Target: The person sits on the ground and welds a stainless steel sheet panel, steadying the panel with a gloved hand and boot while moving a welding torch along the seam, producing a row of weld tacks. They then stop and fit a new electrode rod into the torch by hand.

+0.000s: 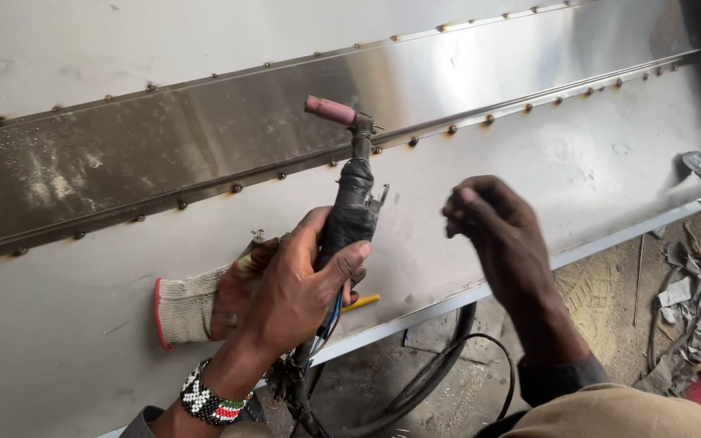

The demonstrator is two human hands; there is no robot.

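Observation:
My left hand (pixel 298 284) grips a welding torch (pixel 349 199) by its black taped handle, the pink ceramic nozzle (pixel 330 110) pointing up and left over a stainless steel sheet (pixel 529 174). Under that hand lies a knitted work glove (pixel 192 304) with a red cuff. My right hand (pixel 501 239) hovers to the right of the torch, fingers loosely curled, holding nothing. A raised steel strip (pixel 204 138) with rows of spot welds along both edges runs diagonally across the sheet.
Black cables (pixel 423 381) hang from the torch down to the dusty floor below the sheet's front edge (pixel 610 239). Scraps of grey cloth and debris (pixel 691 300) lie at the right. A yellow stick (pixel 363 302) pokes out beside the torch.

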